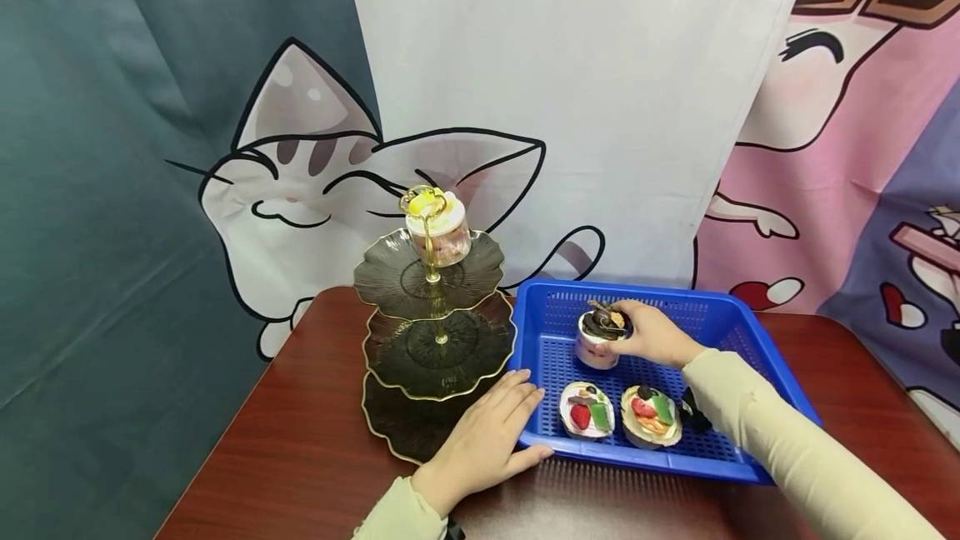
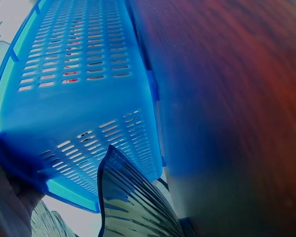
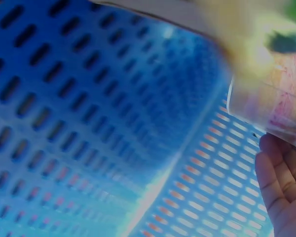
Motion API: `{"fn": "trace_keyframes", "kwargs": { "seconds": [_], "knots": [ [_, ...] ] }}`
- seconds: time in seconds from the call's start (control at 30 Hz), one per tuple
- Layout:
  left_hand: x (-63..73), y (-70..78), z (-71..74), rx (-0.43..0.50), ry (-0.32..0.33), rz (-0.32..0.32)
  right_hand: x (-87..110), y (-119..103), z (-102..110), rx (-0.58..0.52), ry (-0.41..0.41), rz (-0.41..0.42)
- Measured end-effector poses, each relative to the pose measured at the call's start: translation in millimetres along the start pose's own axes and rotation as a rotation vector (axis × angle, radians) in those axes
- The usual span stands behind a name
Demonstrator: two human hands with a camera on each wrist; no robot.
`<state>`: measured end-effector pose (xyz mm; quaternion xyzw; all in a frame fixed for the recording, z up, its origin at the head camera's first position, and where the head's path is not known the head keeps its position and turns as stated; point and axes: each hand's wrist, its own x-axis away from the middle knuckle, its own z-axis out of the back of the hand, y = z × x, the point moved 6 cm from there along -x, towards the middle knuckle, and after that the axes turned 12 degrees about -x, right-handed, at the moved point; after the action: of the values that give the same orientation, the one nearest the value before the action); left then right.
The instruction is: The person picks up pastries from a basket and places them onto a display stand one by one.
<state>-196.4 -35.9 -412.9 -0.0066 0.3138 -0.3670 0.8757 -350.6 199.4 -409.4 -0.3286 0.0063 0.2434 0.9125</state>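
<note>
In the head view my right hand (image 1: 651, 335) grips a clear dessert cup (image 1: 597, 348) with a dark chocolate topping, inside the blue plastic basket (image 1: 637, 463). Fingers (image 3: 276, 168) at the layered pink-and-cream side show in the right wrist view. Fairly straight, the fingers of my left hand (image 1: 487, 438) rest on the basket's left rim, beside the tiered stand. Two fruit-topped cupcakes, a left one (image 1: 587, 411) and a right one (image 1: 651, 417), sit at the basket's near side. A dark item (image 1: 696, 413), partly hidden by my right sleeve, lies beside them.
A black three-tier stand (image 1: 390, 348) with gold edges stands left of the basket. Its top tier bears a dessert cup (image 1: 442, 236) with yellow topping, behind the gold ring handle. Both stand and basket are on a reddish wooden table (image 1: 277, 440); a cartoon-print cloth (image 1: 600, 90) hangs behind.
</note>
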Motion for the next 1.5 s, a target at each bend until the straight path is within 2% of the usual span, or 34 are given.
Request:
{"fn": "trace_keyframes", "kwargs": {
  "seconds": [0.47, 0.7, 0.97, 1.5],
  "knots": [
    [-0.7, 2.0, 0.7, 0.0, -0.003, 0.005, 2.2, -18, 30, -0.065, 0.04, -0.024],
    [-2.4, 0.4, -0.6, 0.001, -0.026, 0.014, -0.4, -33, 46, -0.08, 0.059, -0.022],
    [-2.3, -0.1, 0.4, -0.009, -0.007, 0.003, -2.8, -57, 61, -0.061, 0.064, -0.004],
    [0.1, 0.1, -1.2, 0.0, -0.027, 0.012, -7.1, -108, 78, -0.012, 0.065, 0.08]
  ]
}}
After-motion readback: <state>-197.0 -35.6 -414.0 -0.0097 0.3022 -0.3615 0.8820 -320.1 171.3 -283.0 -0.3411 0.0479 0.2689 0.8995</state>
